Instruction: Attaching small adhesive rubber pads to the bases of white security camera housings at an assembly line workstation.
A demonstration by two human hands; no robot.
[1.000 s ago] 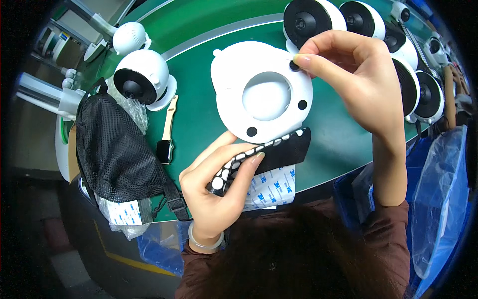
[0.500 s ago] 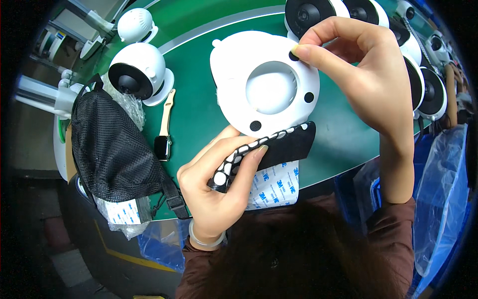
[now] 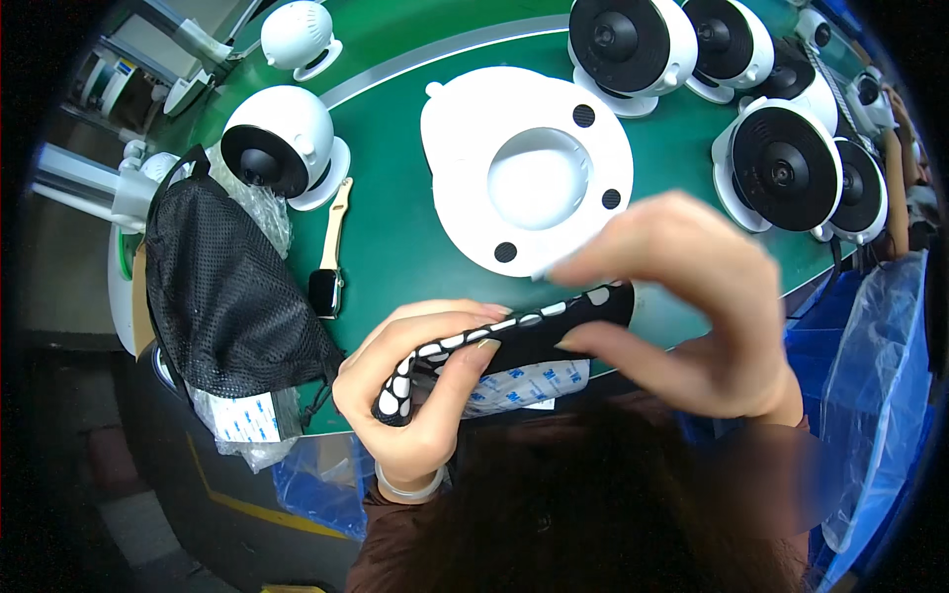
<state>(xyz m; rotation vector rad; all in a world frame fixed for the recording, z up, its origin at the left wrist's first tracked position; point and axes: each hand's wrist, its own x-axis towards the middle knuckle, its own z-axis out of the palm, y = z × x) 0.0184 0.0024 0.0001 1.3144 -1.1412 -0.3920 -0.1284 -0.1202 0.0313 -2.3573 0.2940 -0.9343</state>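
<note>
My left hand (image 3: 420,381) pinches a bent black sheet (image 3: 549,331) of stick-on pads, with white round spots along its upper edge. Around the sheet's right end, my right hand (image 3: 692,306) is slightly blurred, its thumb and forefinger apart and nothing visible between them. Just beyond both hands, a white rounded device (image 3: 465,188) lies on the green table, its ring-shaped base facing up around a hollow. Three black round pads (image 3: 584,116) sit on that ring. Below the sheet, a white backing sheet with blue print (image 3: 534,383) is partly covered by my left hand.
Several white devices with black round fronts (image 3: 786,168) stand at the right and far right. Two more white devices (image 3: 282,138) are at the far left. A watch with a beige strap (image 3: 324,292) lies beside a black mesh bag (image 3: 232,296). Clear plastic (image 3: 875,395) hangs at the right.
My right hand has left the pad on the device's ring and come down toward me to the black sheet. My left hand has shifted slightly left and down with the sheet.
</note>
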